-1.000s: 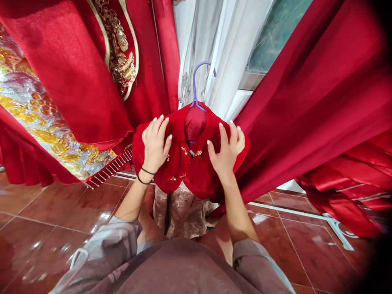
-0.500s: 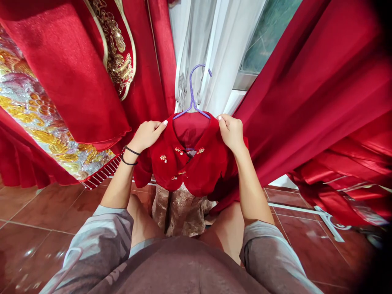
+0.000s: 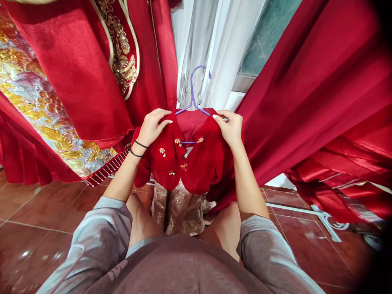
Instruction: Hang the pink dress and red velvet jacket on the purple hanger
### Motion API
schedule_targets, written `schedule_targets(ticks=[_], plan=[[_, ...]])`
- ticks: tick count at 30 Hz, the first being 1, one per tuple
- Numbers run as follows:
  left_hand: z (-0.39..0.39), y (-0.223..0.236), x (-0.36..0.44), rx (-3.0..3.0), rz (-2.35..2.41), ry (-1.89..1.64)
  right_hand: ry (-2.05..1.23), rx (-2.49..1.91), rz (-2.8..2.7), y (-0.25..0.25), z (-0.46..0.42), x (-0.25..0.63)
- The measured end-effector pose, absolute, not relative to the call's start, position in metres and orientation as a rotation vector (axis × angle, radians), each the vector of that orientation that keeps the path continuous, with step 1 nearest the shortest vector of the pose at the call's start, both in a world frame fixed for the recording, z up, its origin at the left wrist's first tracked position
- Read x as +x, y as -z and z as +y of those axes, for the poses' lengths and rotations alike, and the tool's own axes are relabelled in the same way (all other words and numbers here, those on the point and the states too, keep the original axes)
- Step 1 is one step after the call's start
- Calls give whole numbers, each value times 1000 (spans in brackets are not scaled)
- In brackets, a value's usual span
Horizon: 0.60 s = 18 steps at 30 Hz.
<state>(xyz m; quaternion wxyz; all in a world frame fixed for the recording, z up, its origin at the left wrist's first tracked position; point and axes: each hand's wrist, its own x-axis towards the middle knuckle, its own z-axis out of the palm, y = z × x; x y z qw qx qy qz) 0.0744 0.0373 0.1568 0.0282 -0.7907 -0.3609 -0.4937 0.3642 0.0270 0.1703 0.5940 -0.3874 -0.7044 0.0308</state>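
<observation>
A short red velvet jacket point(image 3: 202, 163) with small jewelled flower clasps hangs on a purple hanger point(image 3: 192, 87), in front of my body. My left hand point(image 3: 154, 124) pinches the jacket's left shoulder near the collar, thumb on the front and fingers on top. At the opposite shoulder, my right hand point(image 3: 229, 124) holds the velvet the same way. The hanger's hook rises free above the collar, and its lower bar shows across the neck opening. Below the jacket's hem hangs a shiny beige brocade skirt point(image 3: 183, 208).
Red garments with gold embroidery point(image 3: 122, 53) hang close on the left, one with a sequinned panel point(image 3: 45, 106). Long red cloth point(image 3: 294, 90) drapes on the right. White curtains point(image 3: 226, 53) are behind the hanger. A white metal stand point(image 3: 326, 222) rests on the tiled floor point(image 3: 43, 216).
Both hands have shifted slightly inward and up along the shoulders. The jacket's neckline has opened wider, so more of the hanger's lower bar shows.
</observation>
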Motion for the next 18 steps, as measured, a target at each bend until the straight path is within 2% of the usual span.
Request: schedule_targets(ticks=[5, 10, 12, 14, 18], plan=[[52, -170, 67, -2426, -1272, 1859, -47, -935, -1648, -188, 40, 356], [57, -178, 61, -2772, -1621, 1291, -148, -1289, -1805, -190, 53, 352], [50, -175, 64, -2633, -1588, 1339, -103, -1349, -1756, -185, 47, 353], [36, -165, 69, -2365, -1422, 1539, 36, -1295, -1679, -181, 26, 352], [-5, -126, 87, -1890, -1162, 1733, 252, -1040, -1504, -182, -65, 340]])
